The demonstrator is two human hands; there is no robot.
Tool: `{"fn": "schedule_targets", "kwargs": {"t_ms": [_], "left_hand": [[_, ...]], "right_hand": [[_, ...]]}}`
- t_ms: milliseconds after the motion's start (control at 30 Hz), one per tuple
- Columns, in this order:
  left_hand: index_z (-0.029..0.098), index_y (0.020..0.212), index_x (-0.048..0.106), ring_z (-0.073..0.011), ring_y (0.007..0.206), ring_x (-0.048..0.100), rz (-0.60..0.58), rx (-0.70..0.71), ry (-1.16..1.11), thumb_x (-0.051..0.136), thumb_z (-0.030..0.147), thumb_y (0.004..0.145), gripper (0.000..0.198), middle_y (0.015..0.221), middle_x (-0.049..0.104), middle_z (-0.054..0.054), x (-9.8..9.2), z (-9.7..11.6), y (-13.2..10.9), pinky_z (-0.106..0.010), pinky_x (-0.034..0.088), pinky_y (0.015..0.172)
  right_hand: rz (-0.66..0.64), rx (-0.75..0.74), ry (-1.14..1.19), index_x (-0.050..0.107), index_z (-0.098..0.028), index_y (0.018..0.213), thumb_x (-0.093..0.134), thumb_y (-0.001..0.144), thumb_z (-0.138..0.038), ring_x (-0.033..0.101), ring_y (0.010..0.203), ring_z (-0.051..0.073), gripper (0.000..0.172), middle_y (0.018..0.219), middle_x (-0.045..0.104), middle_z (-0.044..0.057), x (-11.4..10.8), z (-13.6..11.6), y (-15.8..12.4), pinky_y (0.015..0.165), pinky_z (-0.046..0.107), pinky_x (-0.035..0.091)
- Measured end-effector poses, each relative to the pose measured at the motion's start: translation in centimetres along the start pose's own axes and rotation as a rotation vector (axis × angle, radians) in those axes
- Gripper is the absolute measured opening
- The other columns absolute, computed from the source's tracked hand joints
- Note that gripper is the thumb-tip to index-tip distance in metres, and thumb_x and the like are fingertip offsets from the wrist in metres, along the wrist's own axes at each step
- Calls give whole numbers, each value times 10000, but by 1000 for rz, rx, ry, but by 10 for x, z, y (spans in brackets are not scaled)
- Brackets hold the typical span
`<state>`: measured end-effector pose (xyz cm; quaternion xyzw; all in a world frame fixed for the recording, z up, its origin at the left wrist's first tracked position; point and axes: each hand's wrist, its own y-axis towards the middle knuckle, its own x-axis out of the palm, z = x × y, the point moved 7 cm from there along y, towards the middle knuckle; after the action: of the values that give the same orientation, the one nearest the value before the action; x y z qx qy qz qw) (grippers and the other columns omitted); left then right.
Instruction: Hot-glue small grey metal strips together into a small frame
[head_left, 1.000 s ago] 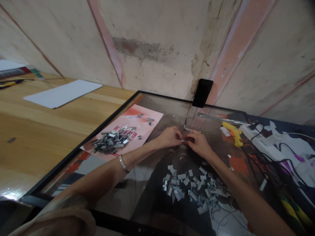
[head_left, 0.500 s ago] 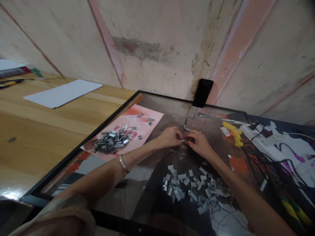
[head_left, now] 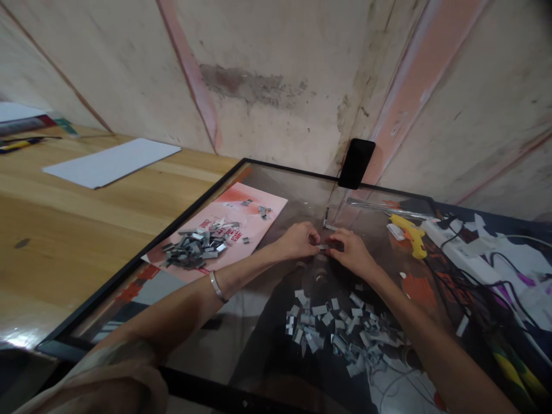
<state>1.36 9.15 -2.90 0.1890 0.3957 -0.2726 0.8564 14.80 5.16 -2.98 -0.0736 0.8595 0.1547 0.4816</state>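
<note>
The left hand point(head_left: 299, 240) and right hand point(head_left: 351, 251) meet above a black-framed glass counter point(head_left: 284, 184), each grip pinched on one end of a small, flat, silver-grey piece point(head_left: 322, 247) between them. Nearer the person, beside the right forearm, lie many scattered small silvery rectangular pieces point(head_left: 319, 310). A heap of dark-and-silver metallic pieces point(head_left: 194, 250) sits on a pink printed paper sheet point(head_left: 269, 207) to the left. A yellow glue gun point(head_left: 413, 237) rests to the right; a black rectangular phone point(head_left: 356, 164) leans against the wall.
</note>
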Motion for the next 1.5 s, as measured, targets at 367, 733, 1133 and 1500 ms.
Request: {"fn": "schedule_targets", "kwargs": {"t_ms": [367,733,1133,1500], "left_hand": [[173,808,733,-121,662,570,-7,-8,-15,673,284,648,204,784,670,-20,-2,2,-1,-213,405,596],[169,809,729,-130,698,581,16,16,-2,648,269,666,192,819,661,-27,-2,3,0,-226,425,635],[170,807,729,-132,694,585,27,12,-23,638,253,664,190,813,657,-33,1,0,0,-235,424,632],[171,785,730,-123,688,563,31,20,-33,628,277,672,185,805,659,-28,0,2,-1,-219,399,618]], "right_hand": [[12,-15,-22,670,-206,867,628,767,-260,549,869,187,121,933,606,54,-1,-2,-1,755,316,414],[25,2,-8,674,-206,843,614,763,-224,546,875,186,102,924,608,47,-1,-1,0,767,318,406],[65,0,15,675,-209,795,603,760,-199,550,856,186,81,892,610,43,1,-2,-1,755,317,409],[71,3,3,689,-221,795,605,766,-205,557,859,186,90,892,615,38,1,-2,0,773,322,412]]}}
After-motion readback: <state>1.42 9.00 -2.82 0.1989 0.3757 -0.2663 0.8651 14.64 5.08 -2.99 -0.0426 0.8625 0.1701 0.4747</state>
